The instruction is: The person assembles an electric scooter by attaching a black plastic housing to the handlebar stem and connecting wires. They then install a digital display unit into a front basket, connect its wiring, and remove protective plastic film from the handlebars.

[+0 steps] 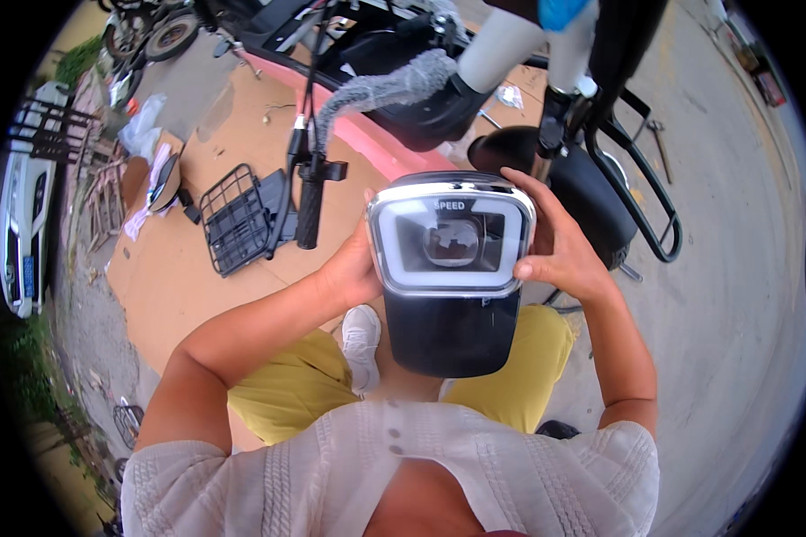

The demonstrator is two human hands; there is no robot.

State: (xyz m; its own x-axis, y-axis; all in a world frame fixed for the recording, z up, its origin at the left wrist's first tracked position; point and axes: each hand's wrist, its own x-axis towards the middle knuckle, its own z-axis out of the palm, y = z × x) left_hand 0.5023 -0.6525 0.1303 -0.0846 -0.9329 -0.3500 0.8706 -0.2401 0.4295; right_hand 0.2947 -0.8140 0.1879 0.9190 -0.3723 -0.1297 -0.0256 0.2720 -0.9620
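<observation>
Between my hands is a headlight unit, with a rounded square clear lens in a chrome rim and a black housing below it. My left hand presses its left side, fingers mostly hidden behind the unit. On the other side my right hand grips the rim, thumb at the lens's lower right corner and fingers round the upper back. Just beyond stands a partly assembled electric scooter with a pink frame. Its handlebar is wrapped in clear film, and a black grip hangs left of the headlight.
Flat cardboard covers the ground at left, with a black wire rack on it. A black fender and bent tube guard are at right. A wrench-like tool lies on the concrete. A white car stands far left.
</observation>
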